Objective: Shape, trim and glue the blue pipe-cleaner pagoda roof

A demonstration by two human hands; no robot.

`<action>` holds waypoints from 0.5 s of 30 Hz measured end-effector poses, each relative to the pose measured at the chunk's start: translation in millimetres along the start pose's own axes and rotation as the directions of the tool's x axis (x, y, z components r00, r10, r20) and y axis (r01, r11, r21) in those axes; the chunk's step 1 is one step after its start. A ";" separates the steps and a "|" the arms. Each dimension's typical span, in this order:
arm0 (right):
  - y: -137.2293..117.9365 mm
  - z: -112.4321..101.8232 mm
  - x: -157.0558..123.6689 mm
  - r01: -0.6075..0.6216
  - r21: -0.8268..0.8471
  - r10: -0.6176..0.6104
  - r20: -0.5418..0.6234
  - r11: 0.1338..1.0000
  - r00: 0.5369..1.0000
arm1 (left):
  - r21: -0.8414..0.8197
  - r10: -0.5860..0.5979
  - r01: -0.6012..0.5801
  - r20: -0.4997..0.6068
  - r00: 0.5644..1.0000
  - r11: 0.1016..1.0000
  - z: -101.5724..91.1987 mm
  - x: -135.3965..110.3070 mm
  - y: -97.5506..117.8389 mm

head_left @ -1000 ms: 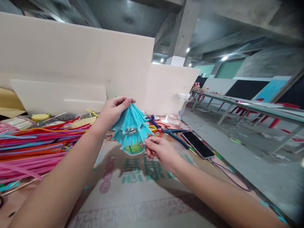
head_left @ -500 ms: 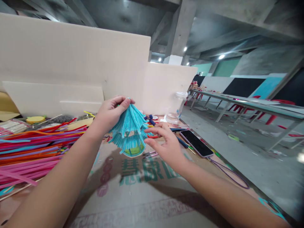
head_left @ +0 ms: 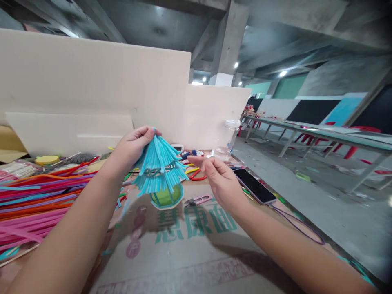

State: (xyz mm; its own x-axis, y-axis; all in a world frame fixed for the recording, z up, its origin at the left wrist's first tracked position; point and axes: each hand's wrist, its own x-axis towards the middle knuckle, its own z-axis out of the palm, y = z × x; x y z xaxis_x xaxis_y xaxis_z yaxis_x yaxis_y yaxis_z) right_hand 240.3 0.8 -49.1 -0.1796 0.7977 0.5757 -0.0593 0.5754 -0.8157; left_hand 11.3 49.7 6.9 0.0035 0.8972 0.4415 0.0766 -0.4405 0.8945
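My left hand (head_left: 133,145) is closed on the pointed top of a light-blue pipe-cleaner model (head_left: 162,163), a two-tiered roof shape held above the cardboard. Under its lower tier shows a green round base (head_left: 167,198) with a pale rim. To the right, apart from the model, is my right hand (head_left: 223,179). Its index finger points left and the other fingers are partly curled, with nothing visible in them. Below and between the hands, pink-handled thread snips (head_left: 199,200) lie on the printed cardboard (head_left: 171,261). Pliers with red and yellow handles (head_left: 196,175) lie behind the model.
Many coloured pipe cleaners (head_left: 36,204) are heaped at the left. A phone (head_left: 255,185) with a cord lies right of my right hand, near the table edge. A clear plastic jar (head_left: 226,141) stands at the back, before upright white boards (head_left: 92,81).
My left hand has moved the model left. My right hand has drawn back right, away from it, with its index finger stretched out. The snips and pliers show more fully.
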 end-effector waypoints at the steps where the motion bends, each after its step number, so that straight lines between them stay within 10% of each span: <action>1: 1.1 -0.6 0.5 -0.046 0.054 0.045 0.019 0.997 0.999 | -0.017 -0.011 0.011 -0.006 1.000 1.000 -3.2 2.1 -1.6; 7: 19.8 -3.8 6.5 -0.205 0.191 0.181 0.137 0.960 0.974 | -0.058 -0.007 0.007 0.006 1.000 0.998 -11.5 4.4 -4.1; 15: 38.4 -14.4 16.1 -0.337 -0.058 0.342 0.128 0.940 0.931 | -0.038 0.089 -0.087 0.055 0.995 0.995 -16.4 -3.7 4.1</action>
State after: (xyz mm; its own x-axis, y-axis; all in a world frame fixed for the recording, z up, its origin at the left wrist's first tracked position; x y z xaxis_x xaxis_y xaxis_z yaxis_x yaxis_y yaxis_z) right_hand 249.3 38.3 -70.3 -0.3136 0.9160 0.2502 0.0621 0.2827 -0.9572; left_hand -4.8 44.1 10.1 0.0648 0.8547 0.5151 0.0381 -0.5180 0.8546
